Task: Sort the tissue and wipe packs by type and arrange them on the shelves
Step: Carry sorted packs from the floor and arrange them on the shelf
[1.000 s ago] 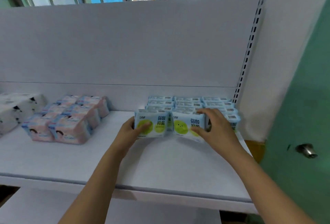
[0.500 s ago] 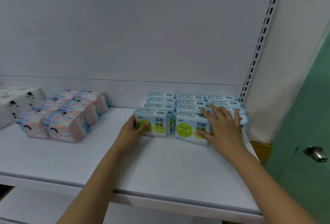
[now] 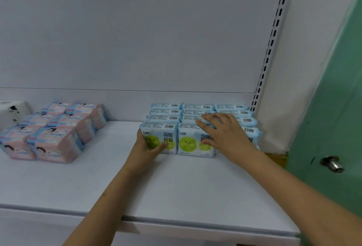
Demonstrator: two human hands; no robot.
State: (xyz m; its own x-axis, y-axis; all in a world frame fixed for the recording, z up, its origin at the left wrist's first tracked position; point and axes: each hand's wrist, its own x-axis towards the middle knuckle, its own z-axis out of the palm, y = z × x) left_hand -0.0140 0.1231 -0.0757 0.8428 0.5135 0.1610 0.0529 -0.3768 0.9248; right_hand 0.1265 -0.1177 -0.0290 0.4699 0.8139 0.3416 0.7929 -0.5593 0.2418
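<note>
Several light-blue wipe packs (image 3: 188, 142) with green smiley faces stand in rows at the right end of the white shelf (image 3: 137, 196). My left hand (image 3: 146, 149) holds the front-left pack (image 3: 168, 138) at its left side, thumb across its face. My right hand (image 3: 223, 134) lies with straight fingers over the top and front of the front-row packs on the right, covering part of them. A block of pink tissue packs (image 3: 51, 128) sits further left on the same shelf.
A white pack with black marks (image 3: 11, 112) shows at the far left edge. The shelf's back panel (image 3: 137, 40) rises behind; a slotted upright (image 3: 272, 44) bounds the right end. A green door with a metal knob (image 3: 333, 164) stands to the right. A lower shelf shows below.
Both front packs went from lifted and tilted to standing flush in the front row. My right hand's fingers opened from gripping a pack and slid left over the pack tops.
</note>
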